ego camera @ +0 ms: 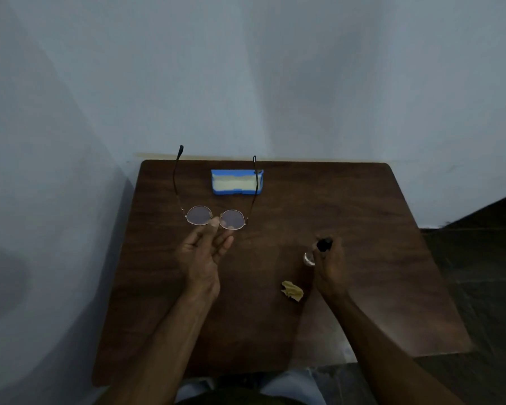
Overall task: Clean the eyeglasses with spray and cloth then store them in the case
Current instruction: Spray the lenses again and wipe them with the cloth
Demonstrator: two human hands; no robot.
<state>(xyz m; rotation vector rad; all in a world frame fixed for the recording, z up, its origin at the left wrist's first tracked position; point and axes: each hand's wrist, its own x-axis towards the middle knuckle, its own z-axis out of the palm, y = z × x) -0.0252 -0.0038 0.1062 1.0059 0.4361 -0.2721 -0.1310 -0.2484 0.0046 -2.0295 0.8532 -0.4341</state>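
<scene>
Now my left hand (202, 252) pinches the light, fragile eyeglasses (215, 217) by the bridge above the bench (362, 206) centre, temples open toward the blue case (236, 182) at the far edge, while my right hand (329, 264) fingers wrap the slippery spray bottle (319, 249) near the cloth (292, 290).

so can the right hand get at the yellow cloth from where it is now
Probably yes, but not freely: the cloth lies bare on the table beside the right hand, nothing between them, yet that hand is holding the spray bottle.
</scene>
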